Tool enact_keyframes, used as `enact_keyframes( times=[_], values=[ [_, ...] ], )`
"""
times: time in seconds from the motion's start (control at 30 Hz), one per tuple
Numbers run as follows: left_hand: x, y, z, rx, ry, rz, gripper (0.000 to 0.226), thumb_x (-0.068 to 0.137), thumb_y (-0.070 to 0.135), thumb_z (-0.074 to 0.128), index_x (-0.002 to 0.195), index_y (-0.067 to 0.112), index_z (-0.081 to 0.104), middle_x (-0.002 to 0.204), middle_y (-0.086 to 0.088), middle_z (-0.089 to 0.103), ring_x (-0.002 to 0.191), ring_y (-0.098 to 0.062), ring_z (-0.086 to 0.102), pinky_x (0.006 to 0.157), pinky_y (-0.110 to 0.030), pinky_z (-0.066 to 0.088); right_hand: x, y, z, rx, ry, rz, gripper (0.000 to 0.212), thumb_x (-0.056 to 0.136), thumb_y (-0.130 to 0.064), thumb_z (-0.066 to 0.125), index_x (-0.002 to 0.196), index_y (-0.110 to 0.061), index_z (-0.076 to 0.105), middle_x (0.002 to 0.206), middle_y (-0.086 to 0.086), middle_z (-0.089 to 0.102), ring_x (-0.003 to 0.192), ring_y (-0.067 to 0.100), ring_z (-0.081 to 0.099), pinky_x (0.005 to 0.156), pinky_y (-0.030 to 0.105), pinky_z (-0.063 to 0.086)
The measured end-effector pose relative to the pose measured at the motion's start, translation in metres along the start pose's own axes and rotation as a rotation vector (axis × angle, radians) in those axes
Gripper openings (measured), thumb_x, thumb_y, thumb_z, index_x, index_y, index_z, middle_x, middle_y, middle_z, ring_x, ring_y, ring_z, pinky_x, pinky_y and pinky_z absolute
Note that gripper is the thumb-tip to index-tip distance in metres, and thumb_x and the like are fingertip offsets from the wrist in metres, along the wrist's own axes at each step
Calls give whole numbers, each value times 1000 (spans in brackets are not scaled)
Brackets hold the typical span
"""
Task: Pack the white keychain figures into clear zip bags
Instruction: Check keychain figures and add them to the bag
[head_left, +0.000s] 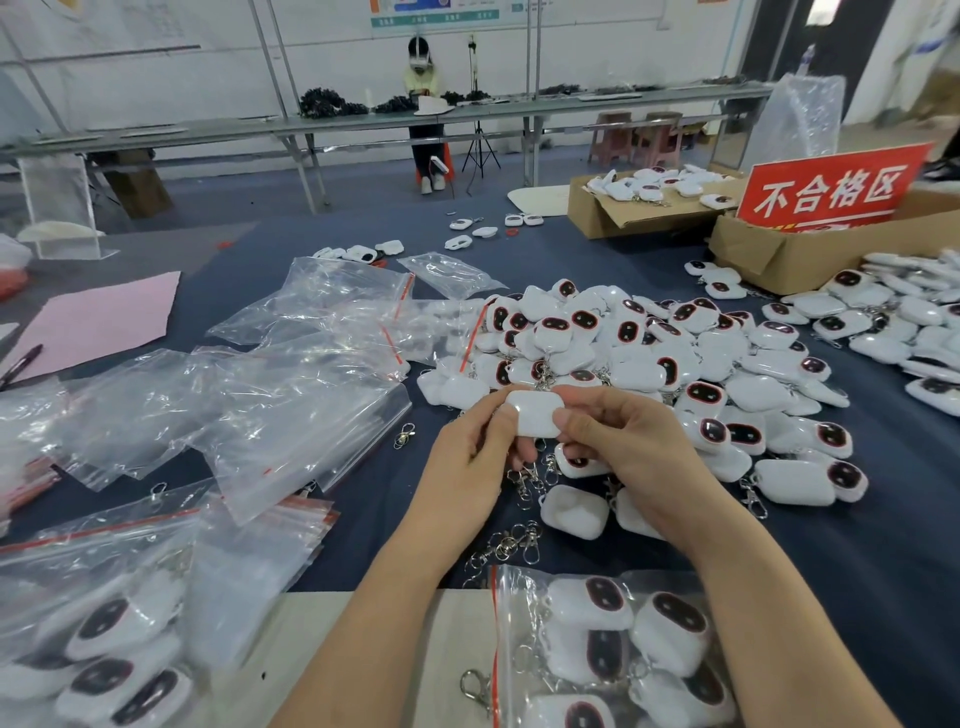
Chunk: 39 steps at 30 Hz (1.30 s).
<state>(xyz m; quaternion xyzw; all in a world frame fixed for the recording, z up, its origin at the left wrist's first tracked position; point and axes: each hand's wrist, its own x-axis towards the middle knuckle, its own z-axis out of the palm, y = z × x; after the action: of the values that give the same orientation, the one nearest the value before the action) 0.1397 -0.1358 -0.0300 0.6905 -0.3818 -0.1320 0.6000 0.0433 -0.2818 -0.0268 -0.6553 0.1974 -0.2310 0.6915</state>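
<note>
As left hand (470, 457), right hand (628, 441) pinch figure (535, 413), pile (649, 343) crowds behind

Ahead of me the surface (597, 254) wears a dark blue cloth, and beyond it lies a blue-grey floor (374, 182). Across the room a long grey bench (363, 123) runs along a white wall (337, 52), with slanted metal posts (272, 57) rising past it and a poster (436, 13) high up. A person (423, 83) sits at that bench, a black tripod (480, 150) just beside them. Pink stools (636, 137) stand by the bench to my right. The light is even and flat. A clear acrylic stand (57, 202) sits far left; a red sign (831, 189) rises from a cardboard box (769, 254) at right.
</note>
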Motion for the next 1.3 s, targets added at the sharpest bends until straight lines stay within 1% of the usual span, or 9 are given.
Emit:
enact_keyframes(
  times=[0.3, 0.43, 0.57, 0.67, 0.73, 0.97, 1.07, 1.13, 1.3],
  values=[
    [0, -1, 6, -63, -15, -78, 27, 106, 23, 49, 133, 27, 55, 75, 5, 70, 65, -6, 58, 68, -14, 47, 1, -1, 3, 59, 8, -41, 28, 96, -10, 64, 96, -33, 80, 92, -3, 78, 79, 6, 69, 75, 15, 55],
    [-2, -6, 7, 124, -41, -32, 16, 102, 32, 57, 117, 35, 60, 90, 10, 71, 81, -5, 63, 76, -18, 49, -1, -5, 3, 109, -26, -102, 30, 92, -6, 67, 110, -28, 76, 102, 1, 77, 91, 9, 71, 81, 16, 54],
    [-1, -5, 6, 141, 13, 29, 12, 101, 33, 60, 102, 45, 63, 98, 12, 64, 90, 5, 58, 78, -6, 40, -3, -10, 3, 83, -40, -179, 32, 88, -9, 73, 111, -31, 75, 108, -5, 76, 102, 7, 70, 84, 12, 51],
    [1, -4, 5, 56, -16, 20, 26, 101, 26, 62, 124, 37, 65, 108, 22, 71, 102, 8, 62, 84, -7, 42, -4, -6, 6, 29, -41, -132, 25, 89, -10, 72, 111, -21, 75, 105, 0, 77, 102, 15, 72, 86, 20, 56],
    [1, -5, 5, 23, -10, -11, 38, 100, 27, 64, 137, 34, 60, 116, 15, 72, 108, 3, 64, 92, -11, 45, -3, -4, 9, 32, -12, -83, 21, 90, -9, 72, 108, -18, 75, 101, 6, 77, 98, 21, 73, 85, 25, 59],
    [0, -8, 5, 81, 38, 11, 26, 102, 34, 58, 117, 55, 63, 70, 18, 63, 64, 1, 55, 62, -9, 41, -2, -4, 11, -65, 48, -38, 14, 87, -14, 76, 95, -25, 78, 81, -2, 77, 72, 7, 71, 69, 16, 56],
    [1, -7, 2, 38, 17, 20, 31, 101, 31, 60, 109, 61, 65, 78, 0, 70, 69, -17, 60, 64, -27, 48, -2, -5, 10, -88, 42, -39, 14, 86, -14, 77, 91, -27, 77, 75, -7, 75, 70, 5, 69, 67, 14, 54],
    [1, -6, 1, 13, 3, 25, 33, 101, 30, 59, 107, 62, 66, 85, -9, 71, 69, -18, 58, 65, -24, 48, -2, -5, 10, -108, 41, -40, 14, 86, -15, 78, 90, -28, 77, 72, -9, 74, 67, 3, 68, 65, 12, 52],
    [3, -11, 5, 57, 60, -15, 25, 101, 37, 55, 112, 56, 67, 82, 8, 72, 69, -8, 59, 66, -20, 46, -2, -3, 12, -90, 41, -60, 15, 88, -15, 75, 92, -30, 78, 76, -10, 75, 69, 3, 71, 64, 12, 53]
  ],
)
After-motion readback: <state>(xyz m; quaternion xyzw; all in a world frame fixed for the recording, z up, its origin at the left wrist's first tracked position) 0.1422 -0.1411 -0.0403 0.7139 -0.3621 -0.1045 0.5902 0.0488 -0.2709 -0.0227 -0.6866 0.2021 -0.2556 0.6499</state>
